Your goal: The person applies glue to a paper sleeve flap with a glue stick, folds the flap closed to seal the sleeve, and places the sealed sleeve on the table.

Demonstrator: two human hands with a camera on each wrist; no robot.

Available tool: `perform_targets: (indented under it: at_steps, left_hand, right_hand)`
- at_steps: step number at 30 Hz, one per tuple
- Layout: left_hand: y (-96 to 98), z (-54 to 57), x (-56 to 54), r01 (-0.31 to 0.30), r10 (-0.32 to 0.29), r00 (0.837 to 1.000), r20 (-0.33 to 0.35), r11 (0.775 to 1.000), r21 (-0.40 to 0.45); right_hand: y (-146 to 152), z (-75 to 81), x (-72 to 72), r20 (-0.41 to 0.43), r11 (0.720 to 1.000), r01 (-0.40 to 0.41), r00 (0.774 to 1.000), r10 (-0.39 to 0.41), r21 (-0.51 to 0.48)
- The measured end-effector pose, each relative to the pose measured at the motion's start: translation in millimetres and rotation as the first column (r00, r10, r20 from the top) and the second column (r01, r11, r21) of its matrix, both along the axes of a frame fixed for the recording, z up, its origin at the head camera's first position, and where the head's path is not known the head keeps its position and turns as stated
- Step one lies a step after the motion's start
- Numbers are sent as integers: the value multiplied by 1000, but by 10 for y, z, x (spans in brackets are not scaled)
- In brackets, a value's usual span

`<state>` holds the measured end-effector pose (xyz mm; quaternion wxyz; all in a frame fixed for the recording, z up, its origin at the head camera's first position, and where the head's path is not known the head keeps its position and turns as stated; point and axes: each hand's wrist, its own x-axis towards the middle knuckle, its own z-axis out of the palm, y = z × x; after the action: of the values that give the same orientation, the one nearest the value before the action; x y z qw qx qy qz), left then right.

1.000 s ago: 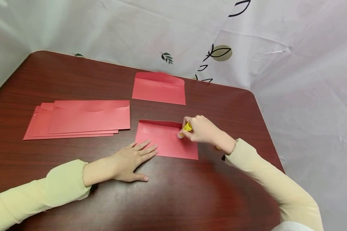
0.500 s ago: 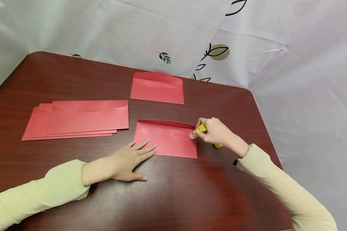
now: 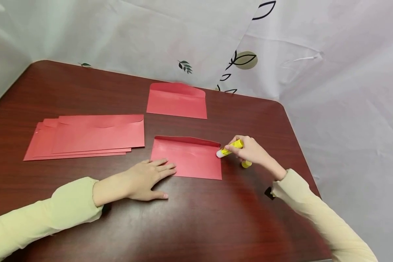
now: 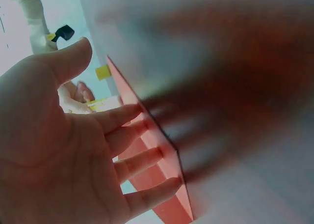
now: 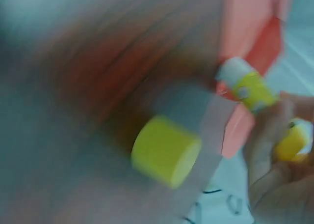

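1. Head view: the near red envelope (image 3: 196, 160) is placed flat on the table (image 3: 209, 218). The left hand (image 3: 141, 181) is laid with fingers extended, nothing being grasped; its fingertips are rested on the envelope's near left corner.
2. Head view: the glue stick (image 3: 232, 147) is pinched by the thumb and fingers of the right hand (image 3: 250, 150). Its white tip is held at the envelope's right edge; contact cannot be told.
3. Head view: the yellow cap (image 3: 246, 164) is located just beside the right hand. An overlapping envelope pile (image 3: 98, 134) is laid at left; the far envelope (image 3: 177, 105) is placed beyond the near one, flap opened.
4. Left wrist view: straight fingers are extended to the envelope's edge.
5. Right wrist view: the cap is seen detached from the gripped glue stick.
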<state>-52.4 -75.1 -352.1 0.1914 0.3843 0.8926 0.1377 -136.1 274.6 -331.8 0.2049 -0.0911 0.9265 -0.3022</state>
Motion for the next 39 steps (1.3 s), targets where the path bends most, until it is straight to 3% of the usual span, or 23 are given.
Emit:
perform_targets:
  at_steps: [1,3,7,10,14,17,20,23,27,32,35,39]
  left_hand:
    - [8,4,-14,-6,6,1000,0,1000,0]
    - [27,9,-47,-12,12,1000,-4,1000,2]
    - [65,27,-133,23,-22,999,-44,999,32]
    - [87,39,-222,74,-67,993,-98,995,69]
    - [95,54,-348,121,-107,980,-168,989,79]
    - [101,73,-424,123,-102,970,-223,989,84]
    - [140,79,-505,113,-62,949,-310,982,148]
    - [194,77,-591,88,-5,935,-355,972,219]
    - [249,66,-690,28,40,957,-287,973,230]
    - [295,49,-748,-11,43,985,-169,982,190]
    - [309,37,-751,-22,44,992,-122,984,178]
    - [310,16,-736,-26,45,993,-108,986,165]
  right_hand:
    - [15,2,-19,76,997,55,996,-51,-59]
    - [42,15,-61,220,971,170,967,-131,-168]
    - [78,60,-142,358,895,282,922,-151,-347]
    - [65,93,-175,370,845,296,920,-127,-445]
    - [-43,88,-195,364,759,312,925,-106,-572]
    - [-178,51,-206,352,686,324,930,-105,-652]
    - [-321,7,-228,329,642,325,937,-119,-694]
    - [-457,-38,-263,313,625,324,941,-132,-711]
    - [-614,-117,-320,319,613,328,939,-129,-718]
    - [-740,-230,-351,333,606,337,935,-124,-720]
    - [-782,-263,-352,337,606,336,934,-116,-721]
    - [-800,-270,-338,339,614,332,934,-109,-716]
